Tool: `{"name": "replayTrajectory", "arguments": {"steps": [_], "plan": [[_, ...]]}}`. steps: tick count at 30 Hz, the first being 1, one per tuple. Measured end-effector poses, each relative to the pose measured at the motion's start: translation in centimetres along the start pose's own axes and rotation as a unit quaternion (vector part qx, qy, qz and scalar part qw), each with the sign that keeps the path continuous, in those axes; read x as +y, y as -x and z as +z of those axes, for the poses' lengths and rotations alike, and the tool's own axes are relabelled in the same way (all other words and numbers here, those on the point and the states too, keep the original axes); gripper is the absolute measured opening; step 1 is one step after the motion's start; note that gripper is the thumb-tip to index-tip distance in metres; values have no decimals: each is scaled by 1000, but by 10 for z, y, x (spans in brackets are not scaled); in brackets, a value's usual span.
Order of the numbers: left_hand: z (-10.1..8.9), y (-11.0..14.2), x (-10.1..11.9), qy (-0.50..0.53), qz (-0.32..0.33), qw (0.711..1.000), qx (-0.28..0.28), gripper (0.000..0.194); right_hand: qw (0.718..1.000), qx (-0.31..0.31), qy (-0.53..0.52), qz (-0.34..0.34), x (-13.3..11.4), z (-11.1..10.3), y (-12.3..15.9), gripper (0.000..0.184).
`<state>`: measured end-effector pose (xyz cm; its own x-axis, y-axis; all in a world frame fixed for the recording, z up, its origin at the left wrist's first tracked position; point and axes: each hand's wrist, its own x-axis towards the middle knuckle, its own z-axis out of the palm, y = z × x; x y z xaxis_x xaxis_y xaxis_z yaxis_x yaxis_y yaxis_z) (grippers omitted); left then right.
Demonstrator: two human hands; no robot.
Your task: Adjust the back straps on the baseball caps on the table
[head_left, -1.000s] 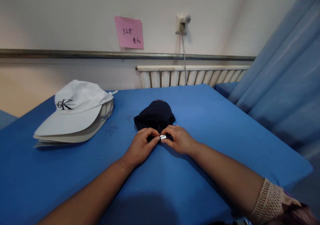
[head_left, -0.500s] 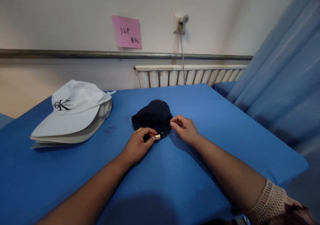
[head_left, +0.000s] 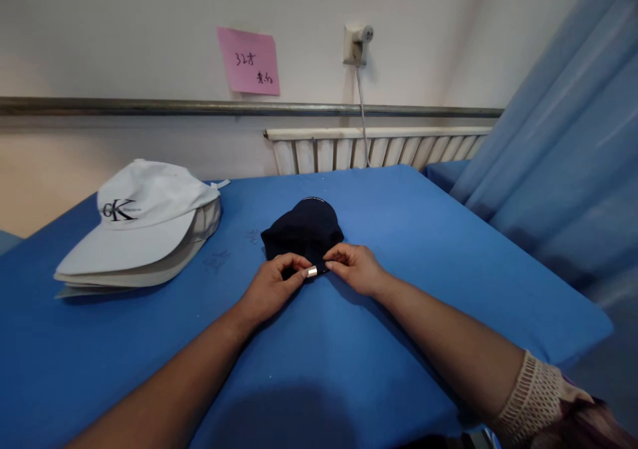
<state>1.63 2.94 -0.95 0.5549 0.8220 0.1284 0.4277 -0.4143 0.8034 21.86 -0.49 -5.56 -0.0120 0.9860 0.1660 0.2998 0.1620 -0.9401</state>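
A black cap (head_left: 304,226) lies on the blue-covered table, its strap side toward me. At the near end of its strap shines a small metal buckle (head_left: 312,271). My left hand (head_left: 274,283) pinches the strap by the buckle between thumb and fingers. Just right of the buckle, my right hand (head_left: 356,268) has thumb and forefinger closed on the black strap (head_left: 323,267). Fingertips partly hide the strap.
Stacked caps, a white one (head_left: 144,216) with a black logo on top, sit at the left of the blue table (head_left: 423,236). Behind are a radiator (head_left: 379,150), a metal rail (head_left: 174,107), a pink note (head_left: 249,62) and a plugged socket (head_left: 356,45). A blue curtain (head_left: 558,150) hangs right.
My right hand let go near the buckle, drew back to the cap's right side, then came in again to the strap. My left hand stayed at the buckle. The view shifted slightly.
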Motion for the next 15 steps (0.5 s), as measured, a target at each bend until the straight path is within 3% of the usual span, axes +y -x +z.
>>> {"name": "replayTrajectory", "arguments": {"steps": [7, 15], "plan": [[9, 3, -5, -152, 86, 985, 11, 23, 1000, 7, -3, -8, 2, -1, 0, 9], [11, 3, 3, -230, 124, 965, 28, 11, 999, -5, 41, 7, -8, -4, 4, 9]]}}
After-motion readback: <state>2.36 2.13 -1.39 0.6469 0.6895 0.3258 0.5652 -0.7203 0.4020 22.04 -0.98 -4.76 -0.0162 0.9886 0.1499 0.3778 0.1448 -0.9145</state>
